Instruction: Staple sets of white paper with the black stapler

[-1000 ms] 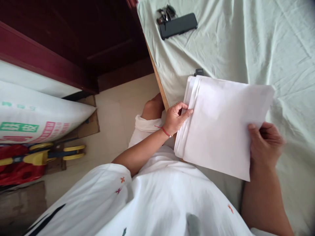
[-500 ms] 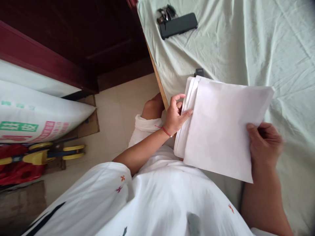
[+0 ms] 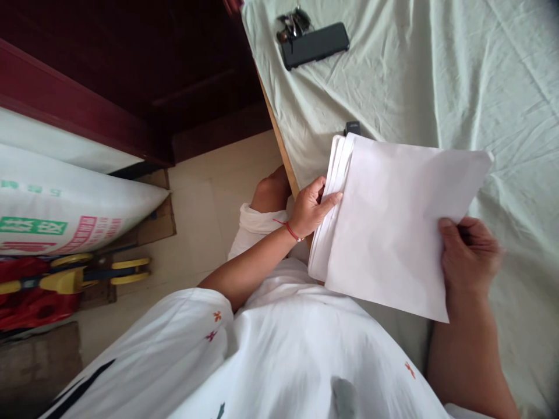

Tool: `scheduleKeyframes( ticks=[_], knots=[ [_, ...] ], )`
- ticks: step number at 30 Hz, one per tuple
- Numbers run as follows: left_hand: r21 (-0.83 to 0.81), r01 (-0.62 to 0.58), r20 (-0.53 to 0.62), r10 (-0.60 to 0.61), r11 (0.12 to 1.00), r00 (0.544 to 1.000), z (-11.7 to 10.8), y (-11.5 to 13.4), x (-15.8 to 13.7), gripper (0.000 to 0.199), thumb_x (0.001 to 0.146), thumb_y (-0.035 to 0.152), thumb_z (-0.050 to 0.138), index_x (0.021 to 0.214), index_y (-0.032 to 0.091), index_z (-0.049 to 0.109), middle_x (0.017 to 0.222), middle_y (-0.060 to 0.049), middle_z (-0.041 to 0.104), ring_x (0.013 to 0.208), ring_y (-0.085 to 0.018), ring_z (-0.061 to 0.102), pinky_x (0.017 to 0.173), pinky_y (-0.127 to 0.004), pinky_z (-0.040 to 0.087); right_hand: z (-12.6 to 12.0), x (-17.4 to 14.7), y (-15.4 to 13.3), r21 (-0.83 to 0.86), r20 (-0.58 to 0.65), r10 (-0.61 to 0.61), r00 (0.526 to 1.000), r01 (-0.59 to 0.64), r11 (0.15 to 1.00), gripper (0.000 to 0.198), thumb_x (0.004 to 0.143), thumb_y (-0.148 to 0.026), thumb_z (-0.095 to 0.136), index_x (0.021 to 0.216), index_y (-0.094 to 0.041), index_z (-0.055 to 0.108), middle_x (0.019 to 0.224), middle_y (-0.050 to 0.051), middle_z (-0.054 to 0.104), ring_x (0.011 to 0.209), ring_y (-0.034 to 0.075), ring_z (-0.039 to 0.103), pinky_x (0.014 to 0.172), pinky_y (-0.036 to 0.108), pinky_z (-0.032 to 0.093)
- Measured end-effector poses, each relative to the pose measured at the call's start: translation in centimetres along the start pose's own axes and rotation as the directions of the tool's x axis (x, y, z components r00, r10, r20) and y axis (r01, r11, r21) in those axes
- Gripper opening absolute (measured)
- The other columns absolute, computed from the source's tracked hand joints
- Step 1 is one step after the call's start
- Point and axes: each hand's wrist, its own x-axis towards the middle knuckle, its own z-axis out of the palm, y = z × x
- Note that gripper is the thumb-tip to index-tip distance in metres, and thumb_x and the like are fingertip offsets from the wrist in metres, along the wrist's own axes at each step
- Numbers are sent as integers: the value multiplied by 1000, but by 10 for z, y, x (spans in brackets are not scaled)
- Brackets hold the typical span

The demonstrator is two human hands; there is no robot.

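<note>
A stack of white paper sheets [image 3: 393, 227] is held between both hands over the edge of the cloth-covered table. Along its left side, the sheets' edges are fanned out in several layers. My left hand [image 3: 311, 209], with a red string bracelet at the wrist, grips that left edge, thumb on top and fingers tucked underneath. At the right edge, my right hand [image 3: 470, 253] pinches the paper with the thumb on top; its other fingers curl beneath and are partly hidden. Just behind the paper's top left corner lies a small black object [image 3: 351, 127], partly covered.
A black phone-like case [image 3: 315, 45] and a bunch of keys [image 3: 293, 24] lie at the table's far left. The pale green tablecloth [image 3: 502, 87] is wrinkled. On the left are a large white printed sack [image 3: 65, 201] and a yellow-and-blue wheeled item [image 3: 74, 278] on the floor.
My left hand's fingers, which were raised and apart, have curled in under the left edge of the paper. The sheets' upper right corner has shifted slightly right. My right hand keeps its hold.
</note>
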Motion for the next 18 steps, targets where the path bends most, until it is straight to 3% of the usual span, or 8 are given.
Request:
scheduleKeyframes(
  ticks=[6, 18],
  knots=[
    [7, 3, 7, -4, 1000, 1000, 0, 1, 0, 43, 92, 64, 65, 100, 21, 62, 90, -3, 70, 87, -20, 67, 82, -35, 56, 1, 1, 3, 39, -6, -6, 1000, 6, 999, 24, 73, -42, 83, 88, -24, 78, 78, -3, 73, 66, 12, 57, 67, 30, 46],
    [101, -46, 41, 42, 994, 998, -1, 2, 0, 45, 91, 62, 67, 101, 19, 67, 91, -4, 76, 83, -20, 70, 76, -31, 55, 1, -1, 3, 74, 15, -9, 1000, 8, 997, 23, 73, -41, 85, 87, -24, 79, 79, -2, 74, 67, 11, 58, 68, 29, 46]
  ],
)
